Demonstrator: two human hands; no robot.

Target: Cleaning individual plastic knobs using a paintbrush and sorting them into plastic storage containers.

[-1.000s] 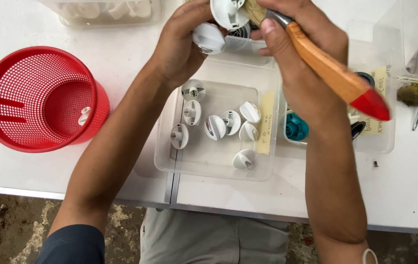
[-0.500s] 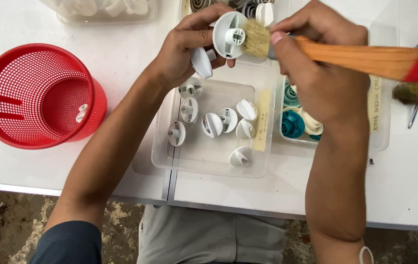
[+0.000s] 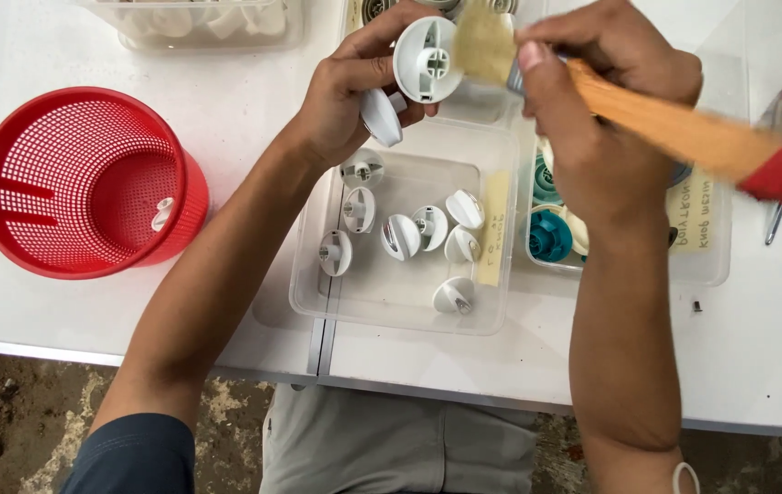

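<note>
Brush (image 3: 647,114) motion-blurred, bristles indistinct

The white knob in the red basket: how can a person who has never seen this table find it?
Look at the red plastic strainer basket on the left of the white table, left of the left arm. One small white knob lies alone inside it, by the right wall. The other white knobs sit together in the clear tray or in the left hand.

The brush (image 3: 647,114) swung: its red handle end, low and right of the right hand (image 3: 610,119) at first, rose level. Its bristles came against the white knob (image 3: 428,59) held in the left hand (image 3: 354,96) fingertips, whose hollow underside turned toward the camera.
</note>
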